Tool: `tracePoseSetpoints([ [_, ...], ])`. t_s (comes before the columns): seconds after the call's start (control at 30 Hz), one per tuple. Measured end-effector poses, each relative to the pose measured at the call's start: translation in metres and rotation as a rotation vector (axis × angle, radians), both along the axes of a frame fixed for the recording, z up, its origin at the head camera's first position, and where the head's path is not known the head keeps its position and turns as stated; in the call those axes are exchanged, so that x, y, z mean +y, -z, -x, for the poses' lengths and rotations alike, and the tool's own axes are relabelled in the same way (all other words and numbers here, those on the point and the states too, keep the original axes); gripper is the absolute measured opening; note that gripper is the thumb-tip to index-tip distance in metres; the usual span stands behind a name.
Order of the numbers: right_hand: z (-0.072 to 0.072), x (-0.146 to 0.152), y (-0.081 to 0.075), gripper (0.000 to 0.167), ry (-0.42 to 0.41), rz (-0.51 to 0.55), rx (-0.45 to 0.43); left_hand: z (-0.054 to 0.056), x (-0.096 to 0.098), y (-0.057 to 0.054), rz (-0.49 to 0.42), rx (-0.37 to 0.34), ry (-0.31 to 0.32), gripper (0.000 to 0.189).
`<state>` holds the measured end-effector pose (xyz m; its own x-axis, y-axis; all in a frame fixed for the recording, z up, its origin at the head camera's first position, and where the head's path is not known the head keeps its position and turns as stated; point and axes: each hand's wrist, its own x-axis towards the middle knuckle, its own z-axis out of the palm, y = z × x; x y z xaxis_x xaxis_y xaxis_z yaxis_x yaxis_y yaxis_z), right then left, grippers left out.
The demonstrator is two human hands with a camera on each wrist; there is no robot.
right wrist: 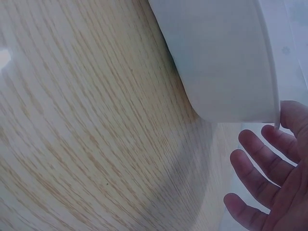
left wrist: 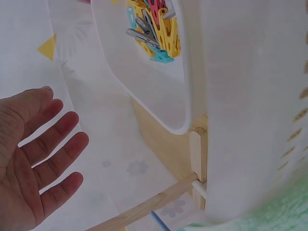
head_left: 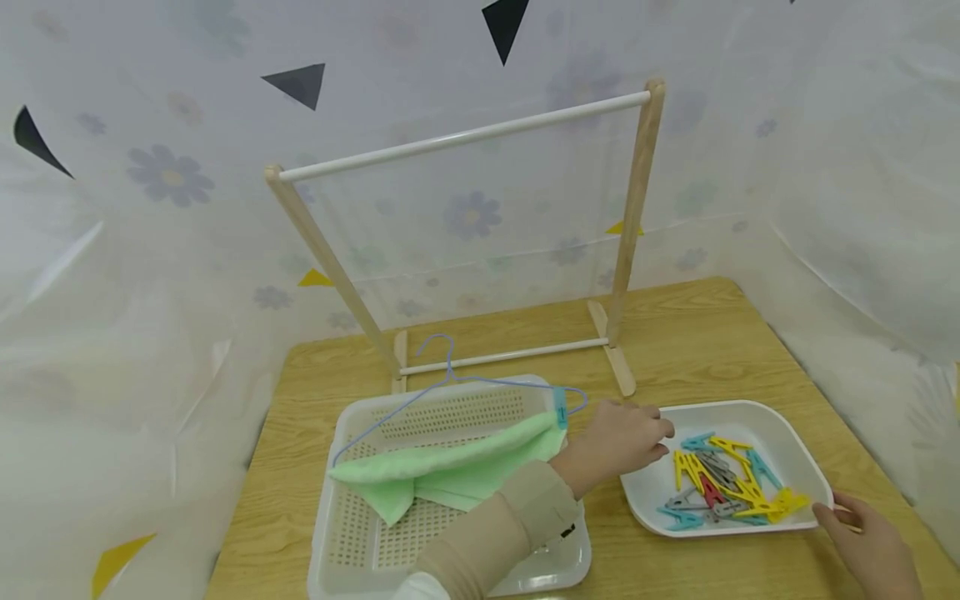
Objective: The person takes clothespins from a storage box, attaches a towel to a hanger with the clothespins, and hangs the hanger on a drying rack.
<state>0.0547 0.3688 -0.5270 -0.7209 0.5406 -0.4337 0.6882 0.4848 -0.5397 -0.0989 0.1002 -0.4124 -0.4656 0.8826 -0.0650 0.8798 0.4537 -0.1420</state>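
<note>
My left hand [head_left: 621, 437] hangs over the left rim of a white tray [head_left: 643, 500], fingers loosely spread; its palm [left wrist: 19, 168] holds nothing. At the tray's near right corner, my right hand [head_left: 873, 542] pinches the rim between thumb and index finger, its other fingers [right wrist: 255, 178] free below. Yellow, blue, grey and red clothespins [head_left: 720, 477] lie heaped in the tray. Left of it, a light green towel [head_left: 480, 467] drapes on a blue hanger [head_left: 397, 408] over a white basket [head_left: 325, 533]. A blue clothespin [head_left: 560, 408] clips the towel's right corner to the hanger.
Behind the basket stands a wooden rack [head_left: 637, 200] with a white top bar [head_left: 465, 136] and a lower bar. Its feet [head_left: 621, 371] reach towards the tray. Everything stands on a wood-grain table [head_left: 697, 333], with flower-patterned plastic sheeting [head_left: 150, 250] around it.
</note>
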Motion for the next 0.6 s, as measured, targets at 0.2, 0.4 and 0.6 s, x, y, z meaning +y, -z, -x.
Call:
tracePoseSetpoints([
  [0.2, 0.001, 0.004, 0.008, 0.077, 0.021, -0.003, -0.007, -0.003, 0.008, 0.0, 0.056, -0.016, 0.002, 0.021],
  [0.4, 0.0, 0.006, 0.013, 0.078, 0.023, -0.005, -0.017, -0.01, 0.015, 0.007, 0.079, 0.007, 0.04, 0.021],
  [0.6, 0.0, 0.003, 0.013, 0.078, 0.045, -0.007, -0.022, -0.018, 0.024, 0.01, 0.166, 0.034, 0.037, 0.022],
])
